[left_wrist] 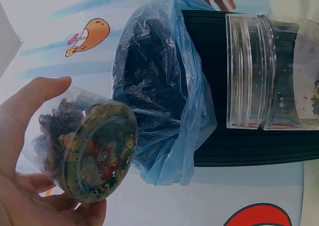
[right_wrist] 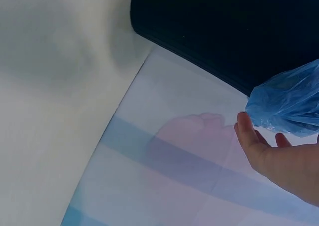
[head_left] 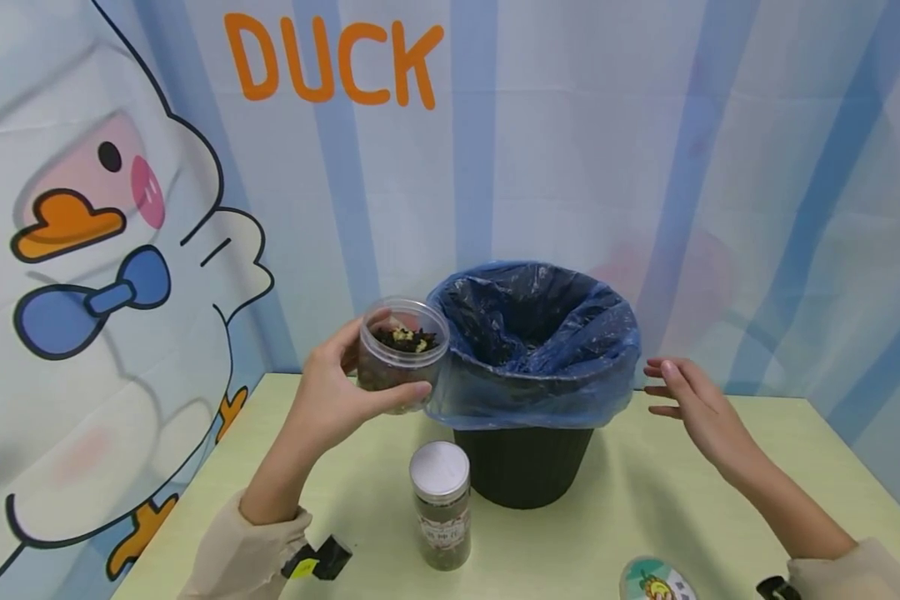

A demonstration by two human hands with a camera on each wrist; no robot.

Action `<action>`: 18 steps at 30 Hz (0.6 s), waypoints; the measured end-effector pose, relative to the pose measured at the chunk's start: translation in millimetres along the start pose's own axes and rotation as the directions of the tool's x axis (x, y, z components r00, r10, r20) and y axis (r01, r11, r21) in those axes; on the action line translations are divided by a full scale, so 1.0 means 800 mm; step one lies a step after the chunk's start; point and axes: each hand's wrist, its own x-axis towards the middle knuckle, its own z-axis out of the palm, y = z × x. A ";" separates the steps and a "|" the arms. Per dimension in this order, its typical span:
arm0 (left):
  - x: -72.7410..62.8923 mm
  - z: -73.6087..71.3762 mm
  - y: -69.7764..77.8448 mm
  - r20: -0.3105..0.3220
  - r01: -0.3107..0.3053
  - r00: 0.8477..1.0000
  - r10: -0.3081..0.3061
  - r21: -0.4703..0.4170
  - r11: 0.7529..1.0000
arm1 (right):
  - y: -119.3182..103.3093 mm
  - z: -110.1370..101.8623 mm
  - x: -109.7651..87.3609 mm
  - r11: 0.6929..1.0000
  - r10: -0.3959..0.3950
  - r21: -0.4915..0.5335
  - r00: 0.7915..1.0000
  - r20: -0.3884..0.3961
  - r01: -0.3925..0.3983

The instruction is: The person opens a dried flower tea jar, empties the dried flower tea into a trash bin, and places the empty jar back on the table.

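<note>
My left hand [head_left: 341, 396] grips a clear, lidless plastic jar [left_wrist: 84, 141] of dark and yellowish dried bits, thumb on the near side and fingers round the back. The jar is raised beside the left rim of a black bin [head_left: 525, 467], whose blue plastic liner [head_left: 547, 400] folds over the edge. To the right of the liner hovers my right hand [head_left: 701, 412], holding nothing, its fingers [right_wrist: 246, 131] loosely bent close to the bag. A second clear jar [head_left: 442, 508], with a white lid and a printed label, stands upright in front of the bin.
A round green-and-white printed item [head_left: 656, 579] lies at the front edge of the view on the pale yellow table [head_left: 352, 500]. Behind the table hangs a backdrop [head_left: 570, 150] with a cartoon duck and blue stripes.
</note>
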 end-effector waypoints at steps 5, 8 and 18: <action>0.005 0.002 0.003 0.009 -0.002 1.000 0.002 0.007 1.000 | -0.014 0.001 0.012 0.999 -0.011 0.045 1.000 -0.029 0.012; 0.009 0.002 0.003 0.012 -0.011 1.000 0.011 0.009 1.000 | -0.024 0.001 0.021 0.997 -0.003 0.071 0.999 -0.041 0.006; 0.027 -0.003 0.004 0.020 0.042 0.999 -0.043 0.013 0.999 | -0.050 0.013 0.058 0.944 0.116 0.319 0.991 -0.071 -0.087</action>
